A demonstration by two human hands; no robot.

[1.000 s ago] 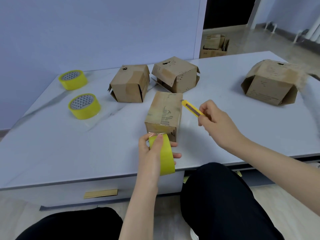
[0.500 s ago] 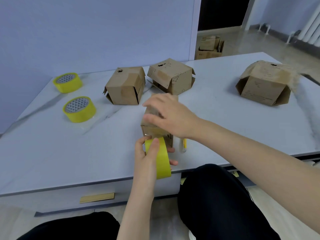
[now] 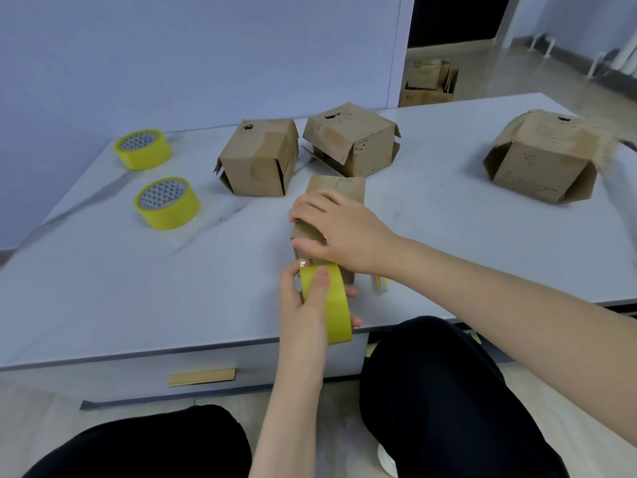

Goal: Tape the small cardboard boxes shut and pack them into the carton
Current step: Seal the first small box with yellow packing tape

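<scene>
Yellow tape lies under the left thumb [image 3: 322, 281], which presses on the outer face of the tape roll [image 3: 336, 305]. The rest of the left hand [image 3: 303, 298] is wrapped round the roll, clamped on it, at the near edge of the table [image 3: 103, 288]. A glint at the top of the roll suggests the free end meets the near face of the small box [image 3: 339, 188], which stands just behind it. Fingers [image 3: 310, 208] of the right hand [image 3: 344, 232] curl over the box's top, thumb on its near face, gripping it. A yellow cutter [image 3: 379, 288] lies just right of the box, half hidden under that wrist (awkward to reach with both hands busy). My worry is the pull. If the right hand slackens, the light box may slide or tip toward the near edge, and the strip would land crooked or wrinkled. An elbow could also sweep the cutter off. Three more boxes [image 3: 258, 160] with loose flaps wait toward the far edge. I cannot pick out the carton on the table.
</scene>
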